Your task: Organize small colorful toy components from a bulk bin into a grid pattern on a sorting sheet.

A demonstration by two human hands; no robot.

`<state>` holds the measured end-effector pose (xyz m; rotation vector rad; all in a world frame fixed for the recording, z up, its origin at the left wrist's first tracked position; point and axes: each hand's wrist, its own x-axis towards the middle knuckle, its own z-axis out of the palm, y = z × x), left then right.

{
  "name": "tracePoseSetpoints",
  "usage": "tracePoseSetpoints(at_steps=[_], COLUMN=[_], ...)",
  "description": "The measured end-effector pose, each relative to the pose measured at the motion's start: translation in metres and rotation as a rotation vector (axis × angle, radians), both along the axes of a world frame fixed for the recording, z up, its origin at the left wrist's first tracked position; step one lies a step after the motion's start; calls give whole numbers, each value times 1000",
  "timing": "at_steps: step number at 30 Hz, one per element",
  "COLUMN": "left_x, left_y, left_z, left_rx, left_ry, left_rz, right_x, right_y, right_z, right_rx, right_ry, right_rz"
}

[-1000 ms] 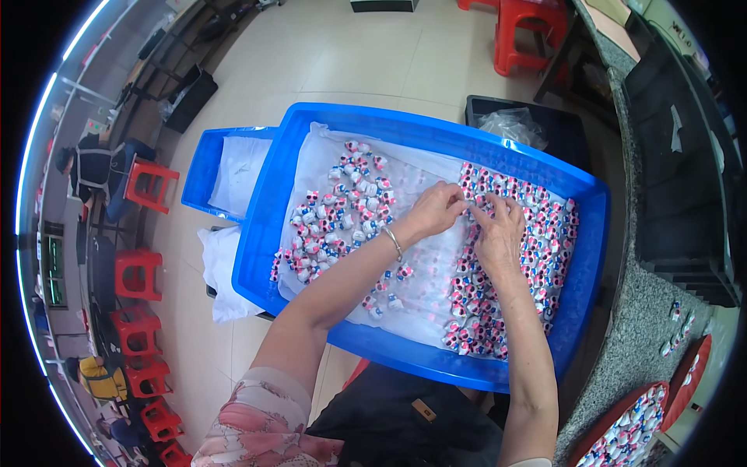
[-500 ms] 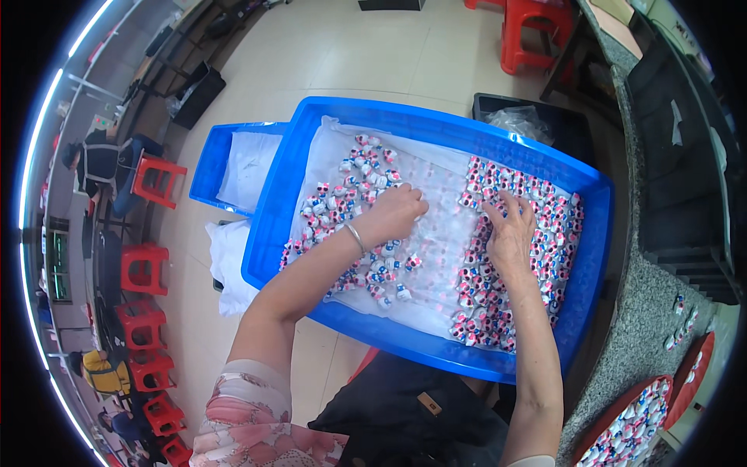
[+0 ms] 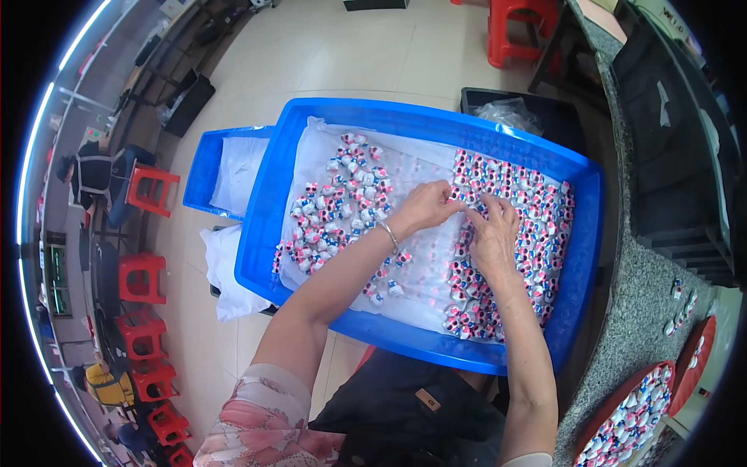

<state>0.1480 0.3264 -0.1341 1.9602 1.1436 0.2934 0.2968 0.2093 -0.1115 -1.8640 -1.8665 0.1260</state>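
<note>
A large blue tray (image 3: 420, 342) lined with white sheeting (image 3: 389, 308) lies in front of me. On its left is a loose heap of small figurines (image 3: 331, 222), white with pink and blue parts. Similar figurines (image 3: 537, 233) stand in tight rows on the right. At the left edge of those rows my left hand (image 3: 424, 208), with a bracelet at the wrist, has thumb and fingers pinched together; what they hold is hidden. Close beside it, my right hand (image 3: 494, 237) rests over the rows with bent fingers apart, thumb near the left fingertips.
A smaller blue tray (image 3: 201, 175) sits beyond the left side. Behind the big tray is a black crate (image 3: 556, 124) with clear plastic in it. A granite counter (image 3: 634, 311) runs along the right, with a red container of figurines (image 3: 630, 412). Red stools (image 3: 142, 279) line the left.
My left hand has moved right, from the loose heap to the edge of the rows, meeting my right hand. The whole view has shifted slightly.
</note>
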Motion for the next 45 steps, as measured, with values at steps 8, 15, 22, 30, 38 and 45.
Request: tracePoseSetpoints(at_steps=[8, 15, 22, 30, 38, 45], left_x=[1, -50, -88, -56, -12, -4], left_y=[-5, -14, -68, -35, -37, -49], left_z=[0, 53, 19, 29, 1, -20], left_rx=[-277, 168, 477, -121, -332, -177], left_ry=[-136, 121, 280, -118, -295, -246], left_rz=[94, -370, -567, -227, 133, 161], right_x=[-11, -2, 3, 1, -4, -11], right_y=[5, 2, -8, -16, -16, -17], right_z=[-5, 4, 4, 8, 0, 1], right_rx=[-18, -29, -32, -52, -35, -14], right_ry=[-22, -58, -40, -62, -25, -25], right_rz=[-21, -29, -38, -6, 19, -10])
